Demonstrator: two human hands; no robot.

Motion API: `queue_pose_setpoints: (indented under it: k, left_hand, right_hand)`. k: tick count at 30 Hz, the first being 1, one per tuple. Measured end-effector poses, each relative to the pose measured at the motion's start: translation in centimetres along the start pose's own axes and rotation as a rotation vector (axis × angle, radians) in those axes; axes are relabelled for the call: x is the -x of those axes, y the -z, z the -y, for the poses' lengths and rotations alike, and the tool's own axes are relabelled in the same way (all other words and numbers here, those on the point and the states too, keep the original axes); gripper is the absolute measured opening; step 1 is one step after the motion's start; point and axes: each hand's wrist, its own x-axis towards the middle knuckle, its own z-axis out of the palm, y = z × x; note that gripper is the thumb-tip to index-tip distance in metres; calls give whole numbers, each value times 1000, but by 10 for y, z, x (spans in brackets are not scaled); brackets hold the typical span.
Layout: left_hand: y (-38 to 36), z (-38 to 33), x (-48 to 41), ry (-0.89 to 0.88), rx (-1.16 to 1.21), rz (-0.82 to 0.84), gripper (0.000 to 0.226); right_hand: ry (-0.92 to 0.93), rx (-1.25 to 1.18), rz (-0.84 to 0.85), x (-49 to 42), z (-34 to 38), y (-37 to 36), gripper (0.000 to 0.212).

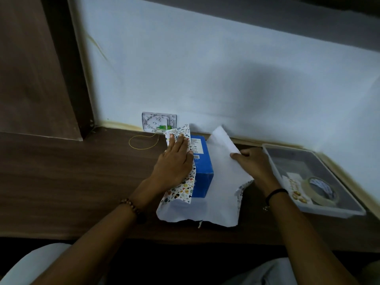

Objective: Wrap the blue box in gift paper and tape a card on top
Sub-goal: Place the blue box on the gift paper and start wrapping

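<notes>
Blue box (202, 161), multicoloured-print gift paper (181, 190), white underside.

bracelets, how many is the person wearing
2. A beaded bracelet on the left wrist, near the gift paper; a black band on the right wrist. The wrists' undersides are hidden.

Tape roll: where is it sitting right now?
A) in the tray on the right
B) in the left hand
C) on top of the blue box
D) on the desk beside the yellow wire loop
A: the tape roll lies in the tray at the right, next to the card, while the left hand and right hand are on the gift paper.
</notes>
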Motion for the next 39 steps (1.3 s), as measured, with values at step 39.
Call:
queue_pose_setpoints:
  k: [39]
  left_hand:
    - [-24, -28, -18, -81, 117, -15, 55]
  right_hand:
    - [211, -683, 165, 20, 6, -16, 29]
